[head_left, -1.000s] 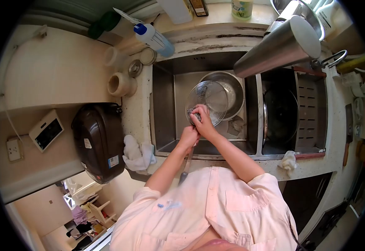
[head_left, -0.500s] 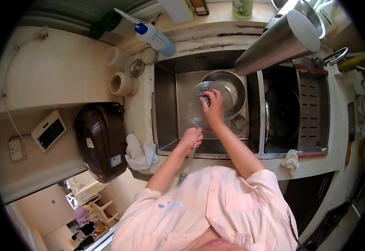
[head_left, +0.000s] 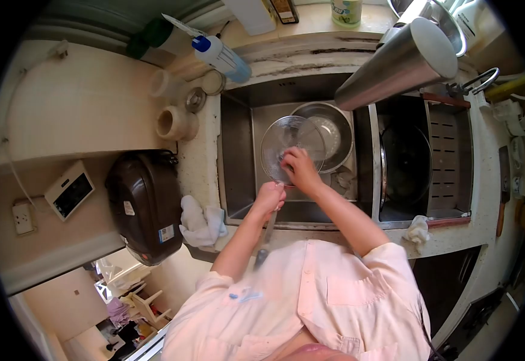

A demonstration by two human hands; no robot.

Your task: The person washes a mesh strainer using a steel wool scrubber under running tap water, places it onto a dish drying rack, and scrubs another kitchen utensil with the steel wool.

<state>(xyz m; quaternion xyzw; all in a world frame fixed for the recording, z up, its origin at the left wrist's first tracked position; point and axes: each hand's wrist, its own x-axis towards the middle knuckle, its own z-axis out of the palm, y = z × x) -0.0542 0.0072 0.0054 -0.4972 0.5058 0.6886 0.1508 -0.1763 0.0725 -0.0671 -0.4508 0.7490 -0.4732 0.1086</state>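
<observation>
A round fine-mesh strainer (head_left: 277, 135) is held over the sink basin (head_left: 238, 174), its long handle (head_left: 267, 236) pointing back toward my shirt. My left hand (head_left: 270, 197) is closed around the handle close to the rim. My right hand (head_left: 303, 170) presses a small dark scouring pad, which looks like steel wool, against the lower part of the mesh; the fingers cover most of the pad. Behind the strainer, partly overlapped by it, a round metal bowl (head_left: 342, 135) rests in the basin. A pale crumpled item (head_left: 342, 179) lies beside the bowl.
A large metal cylinder (head_left: 395, 66) juts over the sink's back right. The second basin holds a dark round pan (head_left: 407, 162). On the left counter stand a blue-capped bottle (head_left: 223, 57), a jar (head_left: 175, 123), a brown appliance (head_left: 144, 201) and a white cloth (head_left: 201, 221).
My right hand has moved the scouring pad from the middle of the mesh down toward the handle side. The strainer has shifted slightly left, while my left hand keeps its hold.
</observation>
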